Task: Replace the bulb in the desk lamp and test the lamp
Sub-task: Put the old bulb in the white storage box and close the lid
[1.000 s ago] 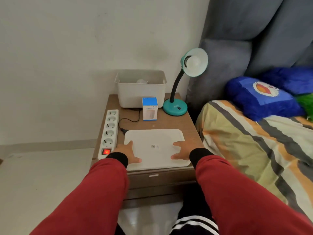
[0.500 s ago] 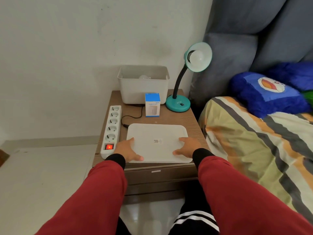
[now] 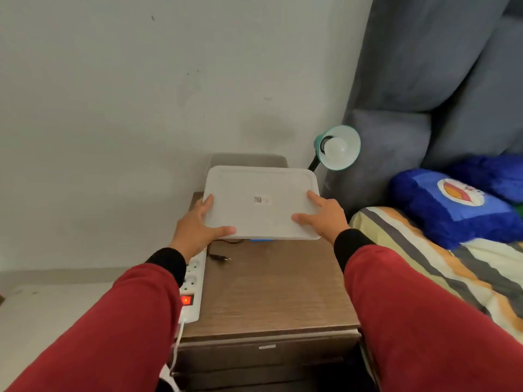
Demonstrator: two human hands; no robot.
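I hold a flat white lid up in the air over the back of the nightstand. My left hand grips its left edge and my right hand grips its right edge. The teal desk lamp stands behind the lid at the right, its shade turned toward me with a white bulb in the socket. The lid hides the white bin except for its back rim, and most of the blue bulb box. The lamp's black plug lies loose on the wood.
A white power strip with a lit red switch runs along the nightstand's left edge. A bed with a striped blanket and blue pillows is close on the right. A grey padded headboard rises behind the lamp.
Both hands lifted the white lid off the front of the nightstand and carried it up and back over the bin. The view has moved closer.
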